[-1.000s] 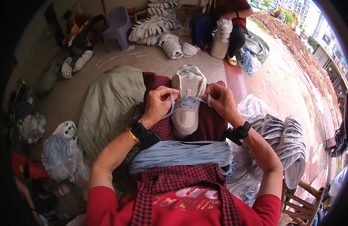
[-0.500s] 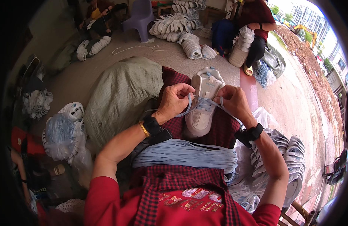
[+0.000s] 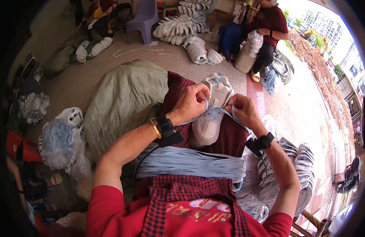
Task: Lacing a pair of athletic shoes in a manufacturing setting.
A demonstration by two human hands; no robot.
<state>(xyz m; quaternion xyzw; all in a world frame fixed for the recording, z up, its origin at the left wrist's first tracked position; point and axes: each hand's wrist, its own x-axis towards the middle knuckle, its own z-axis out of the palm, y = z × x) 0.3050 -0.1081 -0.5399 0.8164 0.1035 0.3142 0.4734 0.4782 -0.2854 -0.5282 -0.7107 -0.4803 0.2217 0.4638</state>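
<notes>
Shoe (image 3: 212,118), a single pale cream one with a rounded toe, a padded collar and light-blue details, lies toe toward the wearer on red-and-black checked cloth (image 3: 234,135) above the lap. One flat, soft, light-blue lace (image 3: 217,108) crosses its front in loose loops. Both hands are nearly closed, thumb against curled fingers: the left hand (image 3: 192,100) pinches one length of lace at the shoe's left edge, the right hand (image 3: 243,111) another at its right. Each wrist bears one black band; the left also has one gold bracelet (image 3: 155,129).

Nearer the wearer's body stretches one thick bundle of smooth blue laces (image 3: 190,164). Left of the cloth bulges one large, creased, woven olive sack (image 3: 121,102), and beyond it sits one clear, crinkled plastic bag (image 3: 58,136) among white uppers. At the right, nested uppers (image 3: 303,164) form two ribbed rows. Farther off stand one smooth purple chair (image 3: 143,19) and, at upper right, one seated person (image 3: 269,23) holding one column of stacked uppers (image 3: 247,53).
</notes>
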